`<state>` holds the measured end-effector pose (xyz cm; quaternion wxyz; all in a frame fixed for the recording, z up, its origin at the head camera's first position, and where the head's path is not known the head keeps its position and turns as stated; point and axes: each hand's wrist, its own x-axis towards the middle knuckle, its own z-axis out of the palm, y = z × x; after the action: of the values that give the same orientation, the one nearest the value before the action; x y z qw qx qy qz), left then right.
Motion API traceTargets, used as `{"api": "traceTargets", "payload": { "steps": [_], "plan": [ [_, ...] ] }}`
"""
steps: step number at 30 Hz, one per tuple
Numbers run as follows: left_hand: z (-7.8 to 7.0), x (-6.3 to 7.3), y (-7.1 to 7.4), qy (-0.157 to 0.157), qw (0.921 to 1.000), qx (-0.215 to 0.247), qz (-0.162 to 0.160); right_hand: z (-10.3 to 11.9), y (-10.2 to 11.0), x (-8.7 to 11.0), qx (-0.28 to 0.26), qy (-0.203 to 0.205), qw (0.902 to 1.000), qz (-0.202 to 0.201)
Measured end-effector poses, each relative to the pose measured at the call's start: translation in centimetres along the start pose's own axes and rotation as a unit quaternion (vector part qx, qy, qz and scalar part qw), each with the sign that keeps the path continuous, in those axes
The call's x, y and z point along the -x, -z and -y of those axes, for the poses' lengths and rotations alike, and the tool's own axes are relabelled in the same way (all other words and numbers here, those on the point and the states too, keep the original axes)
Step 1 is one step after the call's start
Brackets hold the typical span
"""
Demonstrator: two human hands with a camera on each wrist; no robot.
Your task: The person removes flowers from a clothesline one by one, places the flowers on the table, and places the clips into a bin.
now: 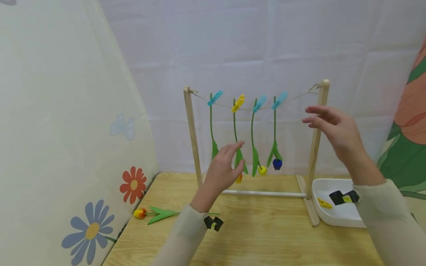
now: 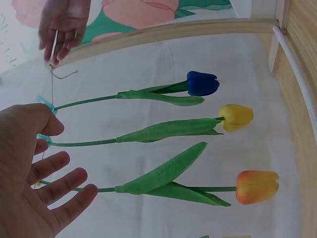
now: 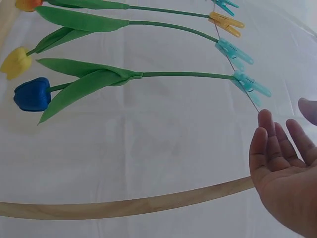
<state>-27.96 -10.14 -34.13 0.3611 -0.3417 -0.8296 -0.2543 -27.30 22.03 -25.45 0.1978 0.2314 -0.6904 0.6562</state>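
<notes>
The hanging looks mostly done: four tulips are pegged stem-up to the line (image 1: 299, 96) on the rack (image 1: 191, 136), blooms down. From the right they are the blue tulip (image 1: 277, 164) and the yellow tulip (image 1: 262, 170), each in a blue peg, then the orange tulip (image 2: 256, 187) in a yellow peg (image 1: 238, 103), then the end tulip (image 1: 211, 122) in another blue peg, its bloom hidden behind the left hand (image 1: 223, 170) in the head view. What seems left is the loose tulip (image 1: 163, 215), lying unpegged at the left of the desk (image 1: 259, 232), its stem partly behind the left sleeve. The spare peg (image 1: 324, 203), also yellow, lies unused in the white tray (image 1: 342, 221); the right sleeve covers part of the tray, so other pegs cannot be ruled out. Both hands look released: the left fingers are spread in front of the hanging stems and grasp nothing, and the right hand (image 1: 342, 135), near the line's right end, has its fingers loosely extended and empty. Whether its fingertips touch the line, I cannot tell.
</notes>
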Motion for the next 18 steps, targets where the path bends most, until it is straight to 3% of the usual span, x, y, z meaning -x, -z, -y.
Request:
{"api": "traceTargets", "payload": {
  "steps": [6,18],
  "plan": [
    [-0.5,-0.9,-0.5,0.015,0.9995,0.027,0.003,0.3,-0.4,-0.7,0.030,-0.001,0.9995,-0.002],
    [-1.6,-3.0,-1.3,0.053,0.9919,0.114,0.020,1.0,-1.2,-2.2,0.003,0.002,1.0000,0.004]
  ]
}}
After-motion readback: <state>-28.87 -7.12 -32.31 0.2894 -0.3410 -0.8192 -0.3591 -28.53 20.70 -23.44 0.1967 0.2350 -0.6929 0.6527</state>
